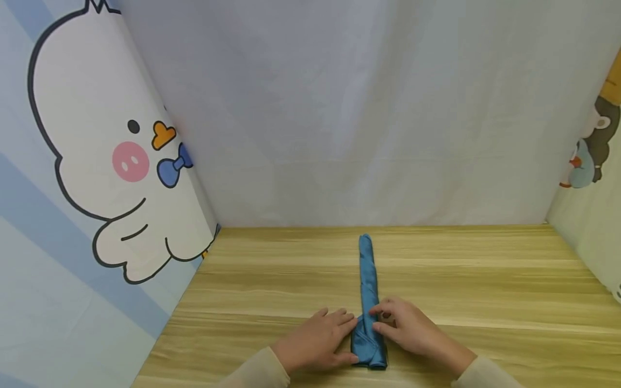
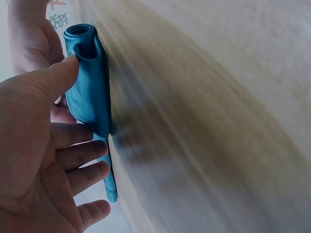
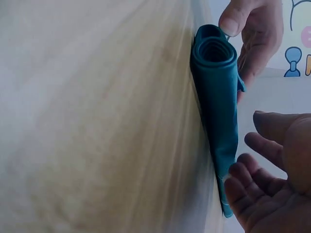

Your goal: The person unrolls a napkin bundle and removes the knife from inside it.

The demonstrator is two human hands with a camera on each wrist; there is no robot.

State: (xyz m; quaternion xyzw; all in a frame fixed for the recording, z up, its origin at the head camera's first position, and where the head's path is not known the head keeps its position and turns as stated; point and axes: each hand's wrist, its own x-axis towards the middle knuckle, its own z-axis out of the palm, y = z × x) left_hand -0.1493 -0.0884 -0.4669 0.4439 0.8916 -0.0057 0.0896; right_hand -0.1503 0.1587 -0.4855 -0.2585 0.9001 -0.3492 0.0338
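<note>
A shiny blue cloth (image 1: 368,285), partly rolled into a long narrow strip, lies on the table pointing away from me. Its near end is wider, with a flat folded flap on the left and a roll on the right. In the right wrist view the coiled layers of the rolled cloth (image 3: 216,102) show at the end. My left hand (image 1: 317,339) lies along the flap's left edge; its thumb touches the near corner and the fingers extend loosely. On the other side my right hand (image 1: 409,326) has loosely bent fingers, the tips right at the roll's right edge.
The wood-grain table (image 1: 485,280) spreads out on both sides of the cloth. A plain pale curtain (image 1: 368,118) hangs along its back edge. Cartoon-printed fabric (image 1: 97,134) stands at the left, and another printed sheet (image 1: 592,215) at the right.
</note>
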